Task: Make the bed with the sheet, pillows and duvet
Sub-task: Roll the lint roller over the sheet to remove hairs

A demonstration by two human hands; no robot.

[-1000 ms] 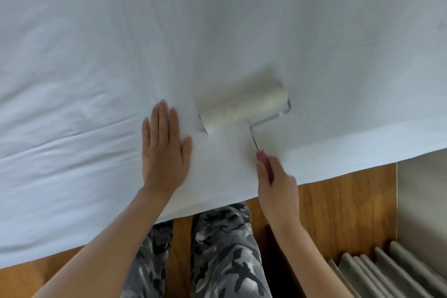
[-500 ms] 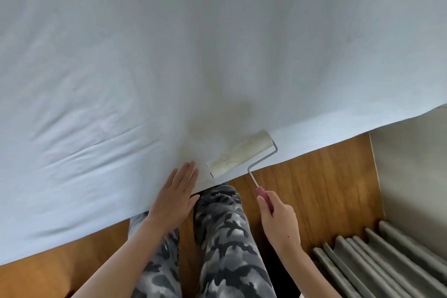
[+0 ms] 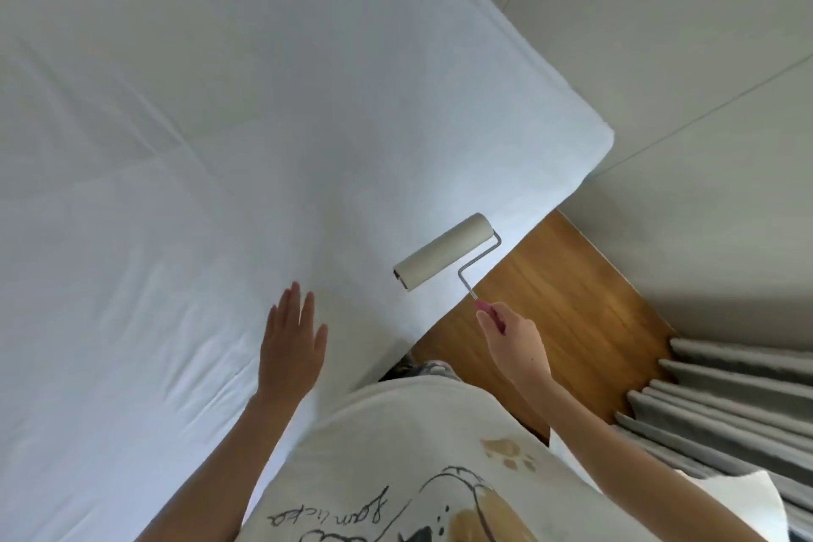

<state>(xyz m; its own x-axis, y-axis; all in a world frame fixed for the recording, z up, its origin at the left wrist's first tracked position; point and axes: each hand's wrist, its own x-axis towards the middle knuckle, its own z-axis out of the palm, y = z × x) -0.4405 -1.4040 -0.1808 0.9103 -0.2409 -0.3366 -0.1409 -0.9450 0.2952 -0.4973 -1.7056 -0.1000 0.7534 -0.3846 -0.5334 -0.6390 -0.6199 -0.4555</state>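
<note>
gripping one lint roller [image 3: 444, 251] in right hand [image 3: 514, 337], left hand [image 3: 290, 343] fingers straight on one sheet [image 3: 220, 145]

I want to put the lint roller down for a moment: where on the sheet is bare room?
The sheet lies bare beyond the left hand, up to the bed's corner. Crowded only at the near edge, around that hand and the lint roller in the right hand.

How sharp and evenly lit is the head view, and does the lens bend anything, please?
Head view: soft even daylight, no glare; the sheet is pale and low in contrast; wide-angle lens bows the bed edge; lint roller and both hands, left and right, slightly soft.
</note>
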